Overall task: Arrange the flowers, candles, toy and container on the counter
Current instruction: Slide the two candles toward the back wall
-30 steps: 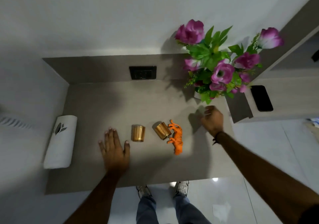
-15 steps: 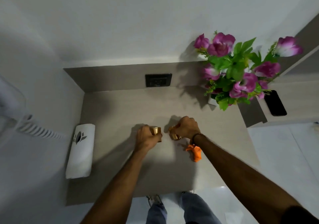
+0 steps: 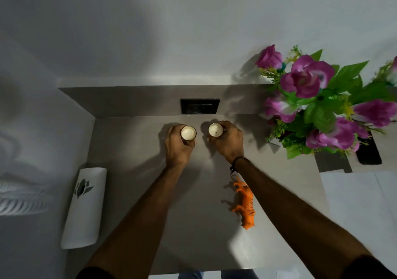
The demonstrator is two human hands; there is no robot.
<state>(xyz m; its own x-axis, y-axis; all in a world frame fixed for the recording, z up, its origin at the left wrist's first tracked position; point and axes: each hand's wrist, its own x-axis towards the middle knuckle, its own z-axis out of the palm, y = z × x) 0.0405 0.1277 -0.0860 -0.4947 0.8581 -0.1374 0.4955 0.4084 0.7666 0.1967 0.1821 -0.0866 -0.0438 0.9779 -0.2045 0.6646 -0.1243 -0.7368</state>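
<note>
Two gold-cupped candles stand upright near the back of the grey counter [image 3: 133, 171], white wax and wick facing up. My left hand [image 3: 177, 147] is wrapped around the left candle [image 3: 188, 133]. My right hand [image 3: 228, 142] grips the right candle [image 3: 215, 130]. The two candles are side by side, a small gap between them. An orange toy tiger [image 3: 245, 203] lies on the counter beside my right forearm. Purple artificial flowers [image 3: 318, 104] with green leaves stand at the counter's back right; their pot is mostly hidden by foliage. A white container [image 3: 84, 206] with a leaf logo lies at the left edge.
A black socket plate [image 3: 199, 106] is set in the backsplash just behind the candles. A dark phone [image 3: 368, 151] lies on the raised ledge at the right, partly under the flowers. White walls close in at the left and back. The counter's front edge is near my elbows.
Both hands closed on the candles, turned them upright and carried them from the middle of the counter toward the backsplash. The tiger stayed where it lay. The camera came closer.
</note>
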